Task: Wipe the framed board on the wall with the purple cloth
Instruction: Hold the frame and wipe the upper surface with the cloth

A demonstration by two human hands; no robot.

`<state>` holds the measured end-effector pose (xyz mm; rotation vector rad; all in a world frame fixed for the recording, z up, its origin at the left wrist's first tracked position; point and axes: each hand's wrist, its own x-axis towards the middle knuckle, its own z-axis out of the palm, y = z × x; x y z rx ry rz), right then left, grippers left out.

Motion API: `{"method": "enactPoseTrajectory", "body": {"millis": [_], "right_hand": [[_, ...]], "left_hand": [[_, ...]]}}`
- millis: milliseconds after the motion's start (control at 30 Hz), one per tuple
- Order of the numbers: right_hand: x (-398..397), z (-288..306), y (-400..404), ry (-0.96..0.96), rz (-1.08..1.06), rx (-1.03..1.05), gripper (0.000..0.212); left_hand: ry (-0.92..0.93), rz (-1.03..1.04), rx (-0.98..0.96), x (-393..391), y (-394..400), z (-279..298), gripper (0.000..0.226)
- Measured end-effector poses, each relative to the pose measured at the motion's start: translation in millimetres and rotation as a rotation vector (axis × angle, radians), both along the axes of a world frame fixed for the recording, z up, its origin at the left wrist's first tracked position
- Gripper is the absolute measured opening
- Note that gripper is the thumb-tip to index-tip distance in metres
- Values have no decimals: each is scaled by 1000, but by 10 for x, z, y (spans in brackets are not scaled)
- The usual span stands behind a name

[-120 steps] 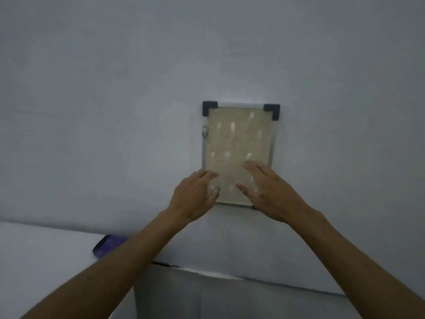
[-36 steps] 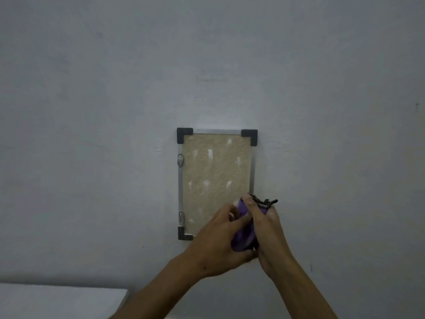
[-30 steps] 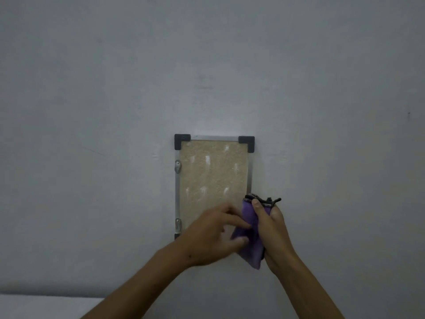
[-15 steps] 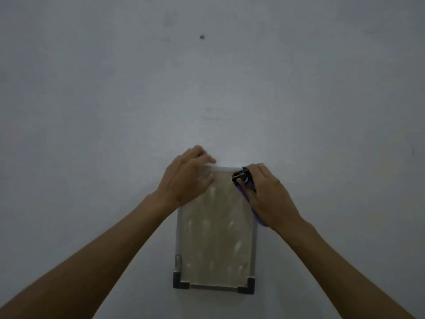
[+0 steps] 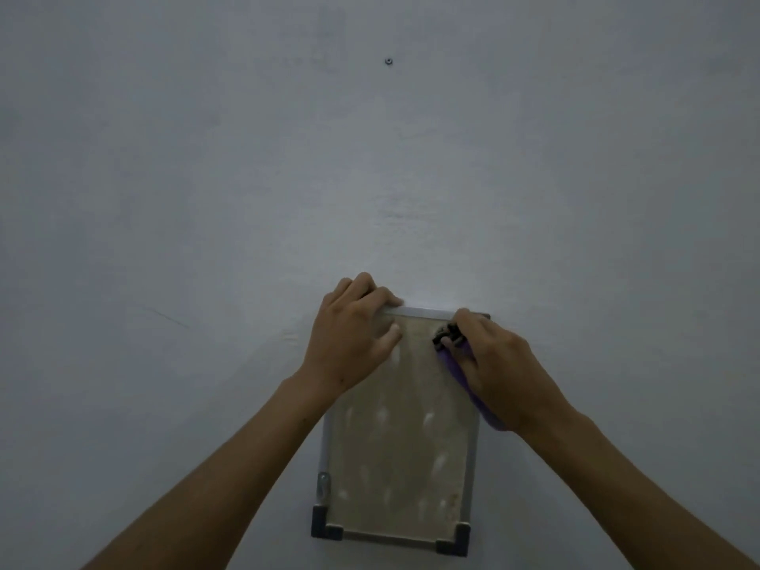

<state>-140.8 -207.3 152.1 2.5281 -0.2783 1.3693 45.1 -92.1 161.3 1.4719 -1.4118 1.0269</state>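
Both hands have climbed from the board's lower right corner to its top edge, and the framed board (image 5: 401, 438) now sits low in the centre of the frame on the grey wall (image 5: 205, 178). Left hand (image 5: 353, 343) curls its fingers over the top left corner, gripping the frame. Right hand (image 5: 499, 372) presses the purple cloth (image 5: 462, 370) against the upper right of the board, fingers bent around it.

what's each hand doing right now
left hand: grips the framed board's top left corner
right hand: holds the purple cloth against it
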Motion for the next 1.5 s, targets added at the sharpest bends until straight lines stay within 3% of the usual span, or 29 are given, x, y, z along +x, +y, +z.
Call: {"method": "enactPoseTrajectory", "body": {"millis": [133,300,433,567,667,800,933,1067,1167,1300,1433,1500], "right_hand": [[29,136,25,-125,61,31,13],[77,2,28,20,40,31,16],[124,-10,28,-176,53,79,14],[185,-135,56,-121,6,74,13],[174,-109,32,-318,14,147,13],[249,-203,121,-213,-13,108,14],[225,-155,56,-351,-11,188,11],[248,-223,111,-230,-46,125,18],[179,-159,35,-393,-32,214,14],[220,-268,153,-140,-71,79,18],[131,-162,58,-302,-69,186,13],[153,-209,151,-172,-90,84,16]], "left_hand": [[24,-16,-5,-2,-9,23,24],[47,-54,48,33,35,88,25],[67,-63,62,40,35,126,24],[72,-58,86,40,39,138,24],[66,-59,96,41,44,151,26],[64,-54,104,27,53,154,26],[65,-47,110,25,63,156,27],[76,-55,128,26,83,166,27],[74,-50,161,34,104,168,31],[67,-51,221,40,154,198,35],[68,-47,256,25,194,220,39],[66,-37,267,3,210,222,40]]}}
